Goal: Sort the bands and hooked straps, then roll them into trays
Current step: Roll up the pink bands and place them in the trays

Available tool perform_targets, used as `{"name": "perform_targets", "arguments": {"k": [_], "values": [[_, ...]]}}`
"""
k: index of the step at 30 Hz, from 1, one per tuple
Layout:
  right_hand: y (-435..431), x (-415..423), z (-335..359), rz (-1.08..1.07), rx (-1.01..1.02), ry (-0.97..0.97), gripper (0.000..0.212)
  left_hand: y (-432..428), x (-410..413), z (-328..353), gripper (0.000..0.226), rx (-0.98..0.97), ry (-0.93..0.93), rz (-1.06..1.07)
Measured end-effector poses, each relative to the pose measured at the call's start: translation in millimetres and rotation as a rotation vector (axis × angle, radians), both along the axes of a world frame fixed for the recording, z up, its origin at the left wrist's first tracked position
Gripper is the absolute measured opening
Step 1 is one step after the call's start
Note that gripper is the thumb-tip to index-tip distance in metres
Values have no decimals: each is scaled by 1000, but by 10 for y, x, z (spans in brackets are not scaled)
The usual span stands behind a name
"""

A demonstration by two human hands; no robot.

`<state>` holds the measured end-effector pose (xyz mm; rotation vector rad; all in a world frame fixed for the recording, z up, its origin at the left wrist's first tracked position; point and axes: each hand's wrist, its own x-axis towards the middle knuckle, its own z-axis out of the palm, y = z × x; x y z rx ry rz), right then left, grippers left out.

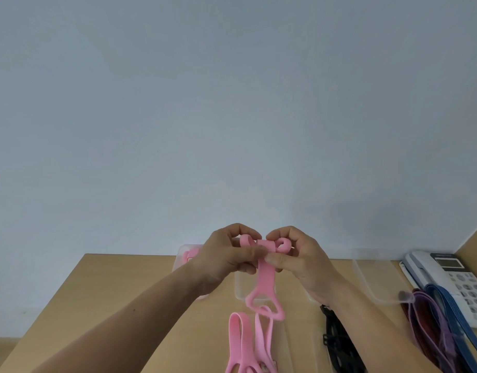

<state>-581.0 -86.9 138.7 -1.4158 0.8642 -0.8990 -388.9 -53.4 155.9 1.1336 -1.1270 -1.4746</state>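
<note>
I hold a pink strap (264, 278) up above the table, its top end curled into loops between my hands. My left hand (226, 257) pinches the left loop and my right hand (296, 257) pinches the right one. The strap's tail hangs down to a triangular loop end (261, 302). More pink bands (242, 343) lie on the table below. A clear tray (182, 258) behind my left hand holds something pink. A second clear tray (238, 289) sits under my hands.
A third clear tray (374, 281) stands at the right. Black straps (337, 343) lie beside my right forearm. Purple, red and blue bands (442, 327) are piled at the far right, partly over a white desk phone (458, 278). A blue wall rises behind the wooden table (118, 286).
</note>
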Motion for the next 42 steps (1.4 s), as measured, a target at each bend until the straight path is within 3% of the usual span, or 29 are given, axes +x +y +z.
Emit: {"name": "perform_targets", "arguments": {"k": [7,10,15,20,29,33,38,42], "values": [[-28,29,41,1,140,-63,40,33,-18,-44,44,-98,-45,61],[-10,34,37,20,146,15,24,41,-24,-56,43,-98,-73,52],[-2,30,31,-14,47,93,21,53,-28,-50,33,-88,-108,31],[-6,12,1,-15,-48,125,13,84,-28,-7,25,-27,-164,-153],[-6,2,70,-1,-125,155,5,53,1,-59,29,-65,-171,-77],[-9,15,65,-17,-147,152,12,37,0,-68,35,-30,-132,-45],[-3,49,67,-46,-172,143,20,52,24,4,47,57,-26,-164],[44,80,68,-22,-168,143,29,51,59,35,27,82,-110,-172]]}}
